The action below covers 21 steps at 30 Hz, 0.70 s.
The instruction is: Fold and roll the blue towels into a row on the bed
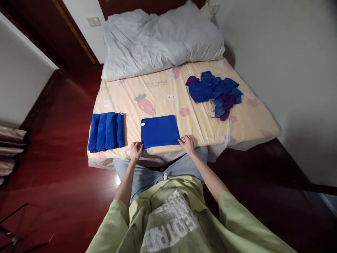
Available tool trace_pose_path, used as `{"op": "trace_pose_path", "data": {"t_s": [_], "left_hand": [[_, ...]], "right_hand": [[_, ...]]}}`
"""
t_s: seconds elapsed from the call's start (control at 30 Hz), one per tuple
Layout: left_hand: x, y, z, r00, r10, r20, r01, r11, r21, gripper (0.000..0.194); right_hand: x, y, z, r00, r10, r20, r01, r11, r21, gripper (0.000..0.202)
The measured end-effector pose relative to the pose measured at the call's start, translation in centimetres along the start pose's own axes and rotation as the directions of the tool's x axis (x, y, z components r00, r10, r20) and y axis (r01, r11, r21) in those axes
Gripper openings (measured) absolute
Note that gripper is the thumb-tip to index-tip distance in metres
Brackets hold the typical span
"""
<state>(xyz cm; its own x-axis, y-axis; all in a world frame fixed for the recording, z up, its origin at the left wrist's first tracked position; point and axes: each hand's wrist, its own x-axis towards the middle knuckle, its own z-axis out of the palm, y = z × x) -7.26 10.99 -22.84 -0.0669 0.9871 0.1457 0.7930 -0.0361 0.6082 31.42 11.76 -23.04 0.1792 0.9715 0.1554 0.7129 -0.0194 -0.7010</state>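
A blue towel (160, 131) lies flat as a rectangle near the bed's front edge, a small white label at its upper left corner. My left hand (137, 150) pinches its near left corner. At the near right corner, the fingers of my right hand (187, 144) are closed on the same towel. Left of it, several blue towels (106, 132) lie rolled or folded into narrow strips, side by side. Farther back on the right sits a crumpled heap of blue and purple cloths (210, 88), with a white label hanging from it.
The bed (160, 93) has a pale yellow printed sheet. A bunched white quilt (163, 38) covers its far end. Walls stand at both sides, and a dark door (50, 31) is at the back left. Thin black stand legs (15, 235) are on the floor at lower left.
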Motion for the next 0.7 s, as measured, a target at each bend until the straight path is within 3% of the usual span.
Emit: {"op": "trace_pose_path", "data": {"t_s": [0.1,0.2,0.27,0.43,0.7], "left_hand": [[-0.3,0.3,-0.1,0.997,0.076,-0.029,-0.073,0.995,0.075,0.021],[-0.6,0.7,-0.7,0.967,0.237,0.088,-0.251,0.946,0.205,0.025],[-0.9,0.8,-1.0,0.939,0.304,0.158,-0.338,0.897,0.284,0.028],[-0.9,1.1,-1.1,0.916,0.34,0.213,-0.399,0.826,0.398,0.037],[0.6,2.9,-1.4,0.892,0.294,0.343,-0.432,0.776,0.459,0.045]], "right_hand": [[-0.3,-0.4,-0.8,0.979,-0.19,0.068,0.197,0.973,-0.121,0.023],[-0.4,-0.6,-1.7,0.892,-0.363,0.268,0.42,0.885,-0.199,0.034],[-0.4,-0.6,-2.3,0.847,-0.413,0.336,0.502,0.83,-0.243,0.038],[-0.5,-0.7,-2.9,0.807,-0.444,0.388,0.57,0.758,-0.317,0.041],[0.5,-2.8,-1.6,0.829,-0.338,0.445,0.534,0.715,-0.451,0.043]]}}
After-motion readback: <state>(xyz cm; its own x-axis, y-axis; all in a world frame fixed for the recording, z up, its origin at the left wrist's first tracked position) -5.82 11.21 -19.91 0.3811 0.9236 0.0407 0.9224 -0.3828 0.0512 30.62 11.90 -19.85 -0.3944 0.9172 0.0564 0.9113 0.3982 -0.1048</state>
